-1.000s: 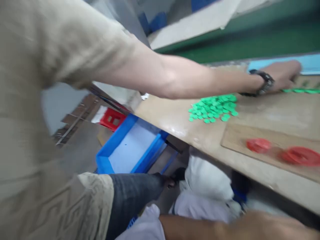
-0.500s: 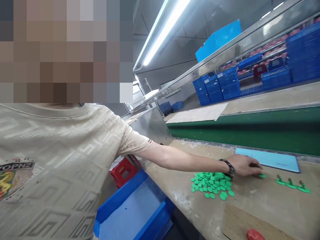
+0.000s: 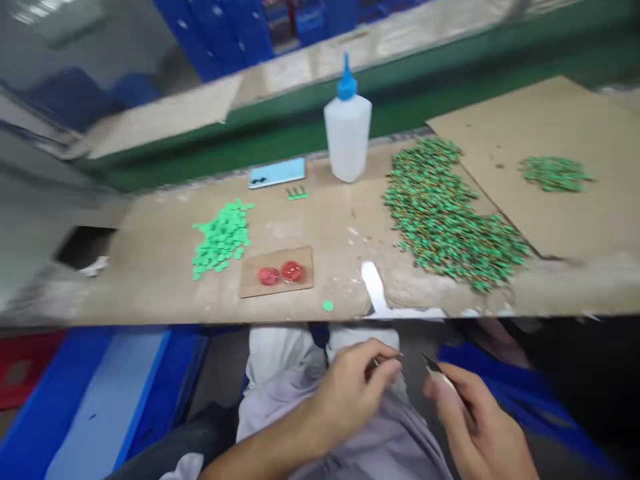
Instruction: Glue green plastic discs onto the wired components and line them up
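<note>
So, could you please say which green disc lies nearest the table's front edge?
The lone green disc, right of the red pieces; the pile of discs sits farther back.

"How many squeeze bottles [image 3: 349, 137] and phones [image 3: 278, 173]?"
"One each."
"Round red pieces [image 3: 292, 271]?"
"Two."
"Piles of green discs [image 3: 223, 237]?"
"One, plus one loose disc [image 3: 327, 305]."
"And pointed hand tools [image 3: 431, 363]?"
"One."

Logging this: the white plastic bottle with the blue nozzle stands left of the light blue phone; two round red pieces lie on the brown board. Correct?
The side is wrong: the head view shows the white bottle standing right of the light blue phone. The rest stands.
</note>
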### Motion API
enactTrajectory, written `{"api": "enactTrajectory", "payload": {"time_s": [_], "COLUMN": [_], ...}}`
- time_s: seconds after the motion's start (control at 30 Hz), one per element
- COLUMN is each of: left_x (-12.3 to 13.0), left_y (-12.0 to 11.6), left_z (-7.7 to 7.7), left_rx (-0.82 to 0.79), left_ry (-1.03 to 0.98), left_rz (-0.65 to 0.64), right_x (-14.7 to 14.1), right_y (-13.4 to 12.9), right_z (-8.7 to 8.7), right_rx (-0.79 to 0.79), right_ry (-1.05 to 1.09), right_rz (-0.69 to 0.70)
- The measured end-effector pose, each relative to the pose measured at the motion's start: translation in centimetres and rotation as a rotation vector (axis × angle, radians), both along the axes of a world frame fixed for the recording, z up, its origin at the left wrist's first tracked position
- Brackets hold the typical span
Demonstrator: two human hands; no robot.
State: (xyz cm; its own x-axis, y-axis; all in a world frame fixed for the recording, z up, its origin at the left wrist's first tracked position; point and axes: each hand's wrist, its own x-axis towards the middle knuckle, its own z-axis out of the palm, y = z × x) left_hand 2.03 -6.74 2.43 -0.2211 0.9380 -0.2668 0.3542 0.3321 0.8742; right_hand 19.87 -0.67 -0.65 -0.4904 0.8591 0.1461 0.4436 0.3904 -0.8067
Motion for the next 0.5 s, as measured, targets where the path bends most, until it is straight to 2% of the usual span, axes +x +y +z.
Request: {"api": "enactTrajectory", "payload": {"time_s": [0.03, 0.1, 0.2, 0.3, 0.5], "left_x": [0.6, 0.1, -1.4, -2.0, -2.2], "left_y": [-0.4, -0.8, -1.3, -2.1, -3.2], "left_z": [-0.6, -1.2, -1.6, -1.5, -1.8], "left_rx": [-0.020, -0.034, -0.036, -0.037, 0.019], "left_ry": [-0.100, -0.225, -0.298, -0.305, -0.269], "left_rz": [0.041, 0.050, 0.036, 0.020, -0.003], "right_x": [0.5, 0.3, -1.2, -2.3, -2.5], "right_y": [-0.5, -1.1, -1.8, -2.3, -2.5], "right_z": [0.4, 1.2, 1.8, 1.8, 1.3], "right_rx": [-0.007, 0.028, 0.147, 0.206, 0.251], "right_ry": [-0.050, -0.075, -0.081, -0.149, -0.286], "right_rz": [0.032, 0.079, 0.139, 0.183, 0.038]}}
